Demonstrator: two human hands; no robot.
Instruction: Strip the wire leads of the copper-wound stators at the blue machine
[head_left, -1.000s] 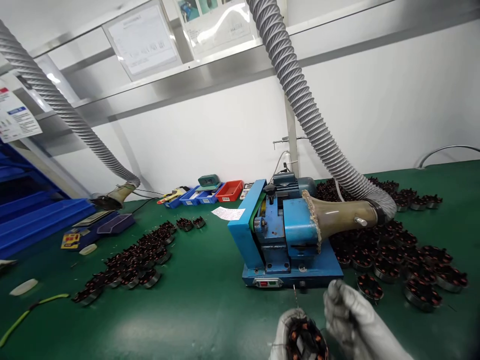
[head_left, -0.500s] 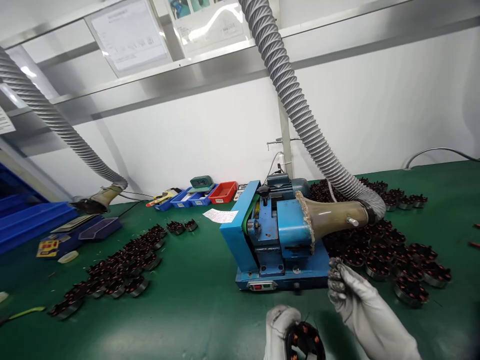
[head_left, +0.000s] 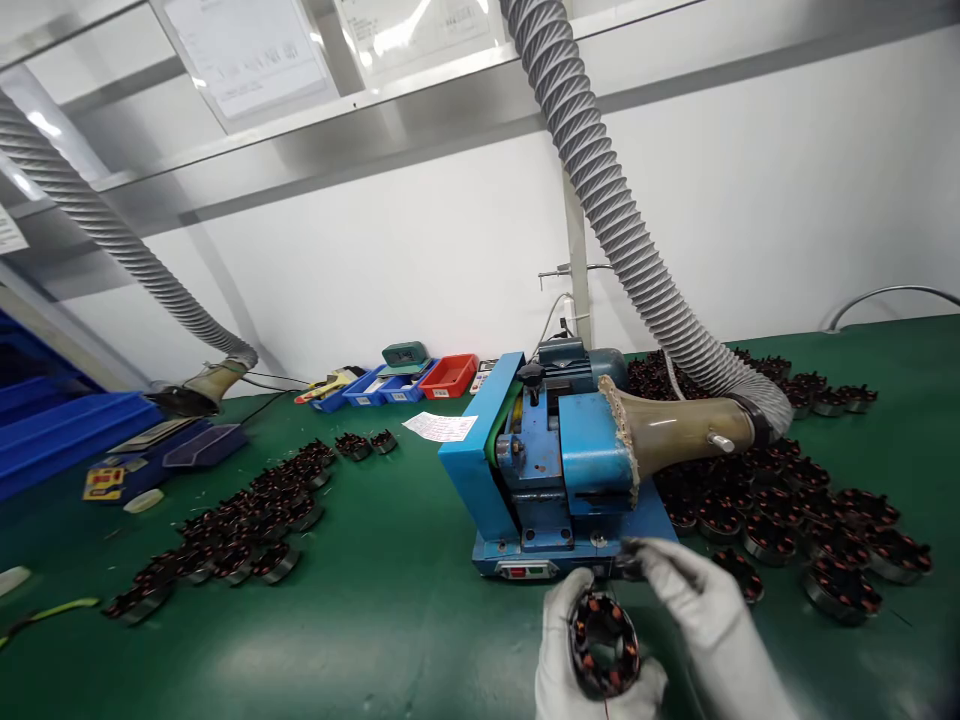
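The left hand [head_left: 559,650], in a white glove, holds a black ring-shaped part with copper-coloured windings and a metal outer band [head_left: 580,645]. The fingers are closed around the side and the lower edge of this ring, and its round opening is turned toward the camera. The right hand [head_left: 694,595], in a white glove with darkened fingertips, is near the upper right of the ring. Its thumb and fingers are close together, but I cannot tell whether something thin is between them.

Just behind the hands stands a blue metal machine with a belt and a motor [head_left: 536,455]. On its front base there is a small switch with red and green buttons [head_left: 526,571]. A brownish funnel-shaped hood [head_left: 675,432] is at the right side of the machine, and it is joined to a grey ribbed hose [head_left: 611,185].

On the green table surface [head_left: 390,610], many similar rings lie in a large group at the right [head_left: 840,590] and in a long group at the left [head_left: 259,520]. Farther back, a red plastic tray [head_left: 450,376] stands near the white wall [head_left: 420,260].
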